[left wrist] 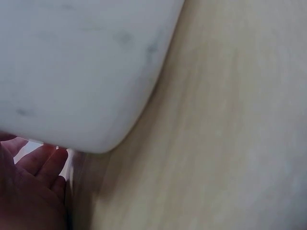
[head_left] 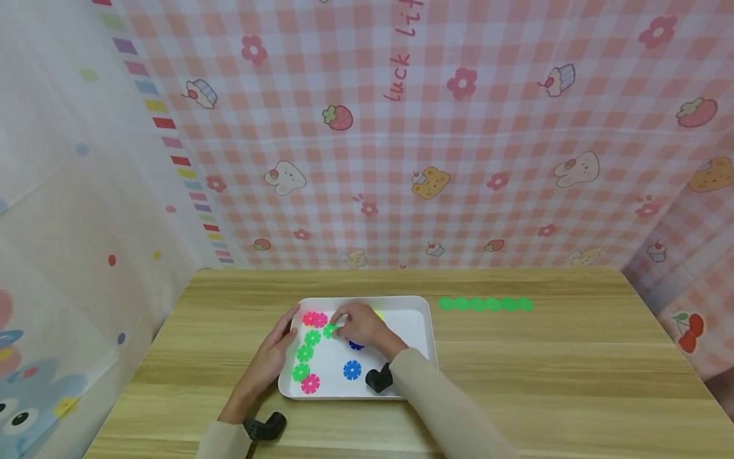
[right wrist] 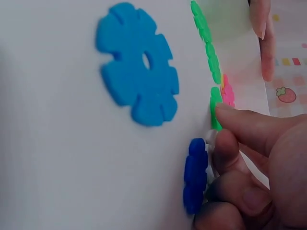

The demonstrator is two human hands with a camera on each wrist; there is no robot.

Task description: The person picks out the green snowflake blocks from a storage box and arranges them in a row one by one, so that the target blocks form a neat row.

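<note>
My right hand (head_left: 362, 324) pinches a green snowflake disc (right wrist: 215, 106) between thumb and fingertip, low over the white tray (head_left: 395, 392). Its curled lower fingers hide part of a dark blue disc (right wrist: 195, 176). Three more green discs (head_left: 305, 354) lie in a line beside it along the tray's left side. At that side my left hand (head_left: 272, 357) holds the rim, thumb over the edge and fingers along the outside. In the left wrist view, the fingers (left wrist: 52, 165) show at the tray's side wall.
Pink discs (head_left: 310, 384) lie at the tray's left corners, and a lighter blue disc (head_left: 352, 370) near its front. A yellow disc (head_left: 380, 315) is partly hidden behind the right hand. A row of several green discs (head_left: 485, 304) lies on the wooden table (head_left: 545, 376) right of the tray.
</note>
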